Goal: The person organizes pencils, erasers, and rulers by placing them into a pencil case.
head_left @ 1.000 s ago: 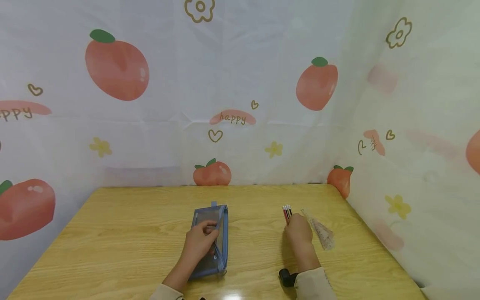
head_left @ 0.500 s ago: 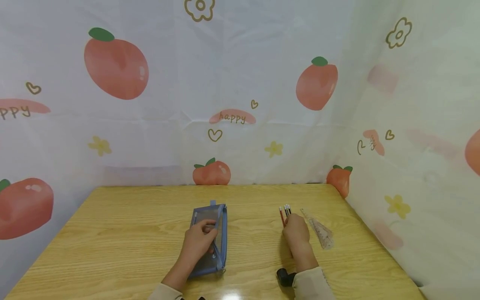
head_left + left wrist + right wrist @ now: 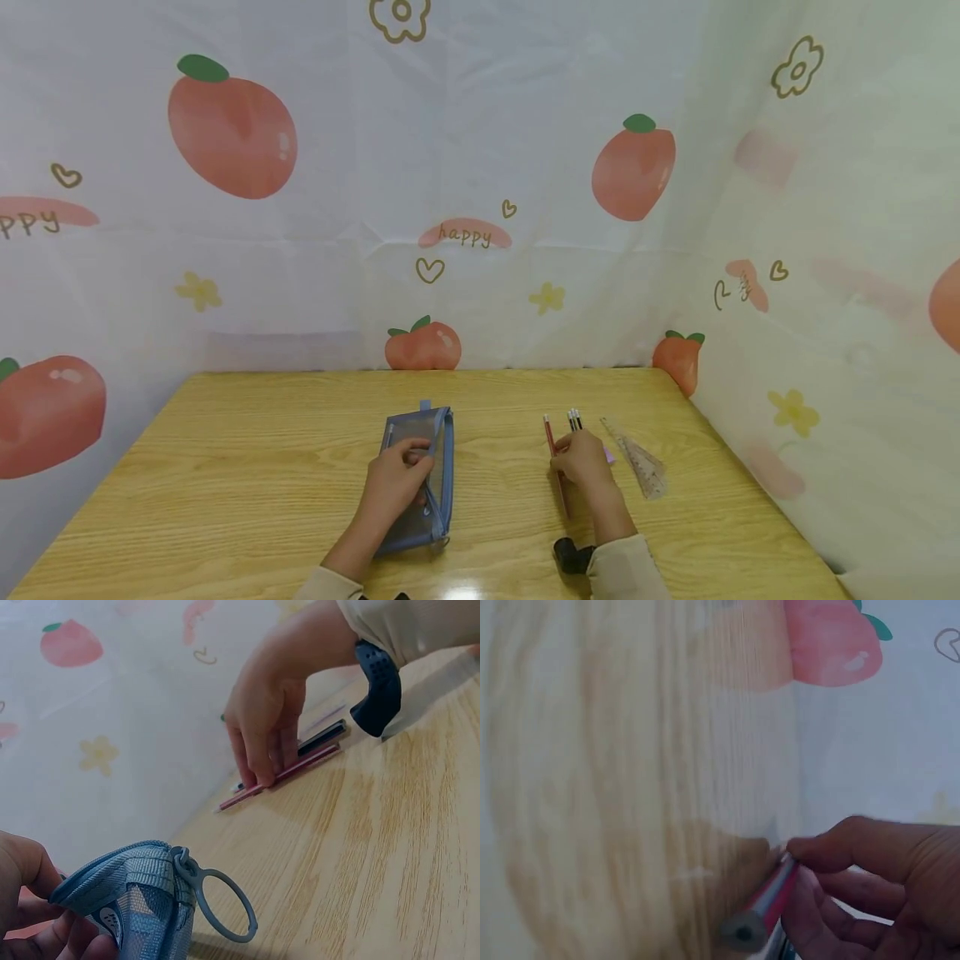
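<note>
My left hand (image 3: 393, 487) grips the edge of a blue mesh pencil case (image 3: 405, 427), whose zipped side gapes. A zipper pull with a ring (image 3: 229, 907) hangs at its near end in the left wrist view. To the right, my right hand (image 3: 588, 462) pinches a red pencil (image 3: 548, 427) between thumb and fingers, low over the table. The pencil's cut end (image 3: 746, 930) faces the camera in the right wrist view. Beside it, partly hidden under the hand, lie dark pencils (image 3: 575, 419). A pink thing (image 3: 609, 455) peeks out past the right hand.
Clear plastic rulers, one a set square (image 3: 647, 475), lie right of the right hand. The wooden table (image 3: 247, 467) meets a peach-printed cloth (image 3: 315, 292) behind and at the right. A black device (image 3: 572, 556) is worn at the right wrist.
My right hand has drawn the red pencil leftward, away from the dark pencils it lay against. The left hand has stayed on the pencil case.
</note>
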`<state>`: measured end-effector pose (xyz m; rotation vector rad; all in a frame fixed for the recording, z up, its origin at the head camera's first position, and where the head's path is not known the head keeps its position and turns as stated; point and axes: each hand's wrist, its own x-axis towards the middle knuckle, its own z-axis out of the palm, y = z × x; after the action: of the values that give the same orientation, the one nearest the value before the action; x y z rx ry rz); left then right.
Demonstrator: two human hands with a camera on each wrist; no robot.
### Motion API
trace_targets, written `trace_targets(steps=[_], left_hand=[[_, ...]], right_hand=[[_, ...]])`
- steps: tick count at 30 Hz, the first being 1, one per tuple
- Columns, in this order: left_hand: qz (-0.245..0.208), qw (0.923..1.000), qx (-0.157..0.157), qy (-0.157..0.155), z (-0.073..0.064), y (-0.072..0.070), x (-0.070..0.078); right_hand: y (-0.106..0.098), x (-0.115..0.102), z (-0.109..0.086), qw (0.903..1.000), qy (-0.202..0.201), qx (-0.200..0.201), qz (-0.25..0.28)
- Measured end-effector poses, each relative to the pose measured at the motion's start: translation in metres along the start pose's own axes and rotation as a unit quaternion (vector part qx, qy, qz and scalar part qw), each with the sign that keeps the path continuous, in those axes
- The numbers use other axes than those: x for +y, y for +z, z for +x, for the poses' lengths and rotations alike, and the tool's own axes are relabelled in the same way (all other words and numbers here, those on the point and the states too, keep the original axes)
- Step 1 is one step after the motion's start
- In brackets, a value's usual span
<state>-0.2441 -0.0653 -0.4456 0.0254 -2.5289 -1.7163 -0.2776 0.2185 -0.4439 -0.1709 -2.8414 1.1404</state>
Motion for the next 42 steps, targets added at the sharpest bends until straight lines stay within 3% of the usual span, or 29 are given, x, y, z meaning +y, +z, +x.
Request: trace_targets(steps=[9, 14, 16, 20, 35, 42], left_hand=[[-0.002, 1.0, -0.003, 0.0, 0.0, -0.001, 0.0], [-0.002, 1.0, -0.003, 0.0, 0.0, -0.002, 0.0], [-0.002, 1.0, -0.002, 0.0, 0.0, -0.002, 0.0], [-0.002, 1.0, -0.001, 0.001, 0.001, -0.002, 0.0], [-0.002, 1.0, 0.0, 0.004, 0.001, 0.0, 0.001], [-0.004, 1.0, -0.005, -0.001, 0.0, 0.0, 0.002]], right_hand=[[0.001, 0.001, 0.003, 0.9951, 0.025, -0.024, 0.093], [0.002, 0.002, 0.006, 0.9686, 0.068, -0.096, 0.219], [0.003, 0.003, 0.008, 0.9595, 0.084, -0.109, 0.246], [0.005, 0.003, 0.01, 0.9545, 0.092, -0.111, 0.261], [0.018, -0.006, 0.008, 0.9496, 0.089, -0.11, 0.28], [0.022, -0.01, 0.006, 0.9426, 0.073, -0.134, 0.297]])
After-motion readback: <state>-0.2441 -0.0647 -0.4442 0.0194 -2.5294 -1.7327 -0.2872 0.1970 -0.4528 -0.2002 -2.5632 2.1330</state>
